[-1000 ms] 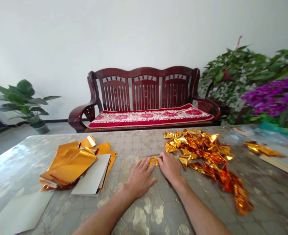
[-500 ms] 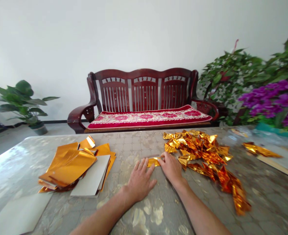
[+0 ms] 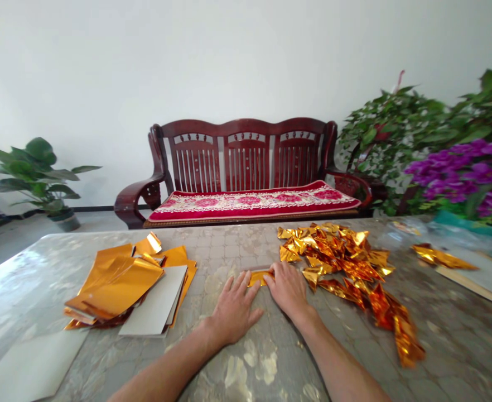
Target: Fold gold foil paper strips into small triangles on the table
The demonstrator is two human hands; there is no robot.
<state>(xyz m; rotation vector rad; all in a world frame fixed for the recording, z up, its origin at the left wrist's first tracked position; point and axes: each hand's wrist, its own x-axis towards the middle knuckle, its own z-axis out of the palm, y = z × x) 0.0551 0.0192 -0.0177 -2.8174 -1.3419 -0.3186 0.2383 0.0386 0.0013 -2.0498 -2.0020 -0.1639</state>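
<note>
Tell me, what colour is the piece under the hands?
The folded piece is shiny gold; head view.

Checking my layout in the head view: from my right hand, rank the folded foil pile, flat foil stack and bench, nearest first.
1. folded foil pile, just right of the right hand.
2. flat foil stack, across on the left.
3. bench, farthest back.

A home living room. A carved wooden bench (image 3: 246, 167) with a red cushion stands against the wall. Potted plants (image 3: 41, 173) flank it.
</note>
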